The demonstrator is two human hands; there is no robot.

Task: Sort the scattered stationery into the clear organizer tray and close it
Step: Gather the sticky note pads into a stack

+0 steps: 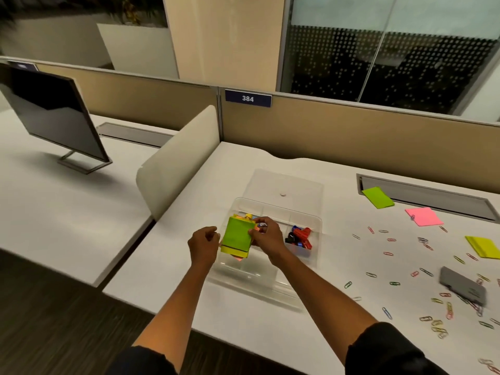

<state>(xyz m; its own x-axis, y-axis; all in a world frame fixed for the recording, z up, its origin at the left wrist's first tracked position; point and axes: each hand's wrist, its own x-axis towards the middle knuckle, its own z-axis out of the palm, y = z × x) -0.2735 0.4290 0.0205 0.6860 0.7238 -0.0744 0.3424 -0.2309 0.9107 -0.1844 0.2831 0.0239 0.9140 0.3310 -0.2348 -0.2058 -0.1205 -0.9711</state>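
Observation:
A clear organizer tray point(303, 212) lies on the white desk with its lid point(292, 182) open behind it. Over the tray's left side I hold a stack of sticky notes point(236, 236), green on top, yellow and pink beneath. My right hand point(266, 238) pinches the stack's right edge. My left hand point(203, 244) is curled at its left edge; whether it grips the stack is unclear. Red, blue and black binder clips point(299, 236) fill a right compartment. Loose sticky pads lie to the right: green point(377, 197), pink point(423, 216), yellow point(484, 247).
Several coloured paper clips point(433, 301) are scattered over the right of the desk, around a grey box point(462, 285). A monitor point(51, 115) stands on the neighbouring desk beyond a white divider point(178, 161). A cable slot point(427, 196) runs along the back partition.

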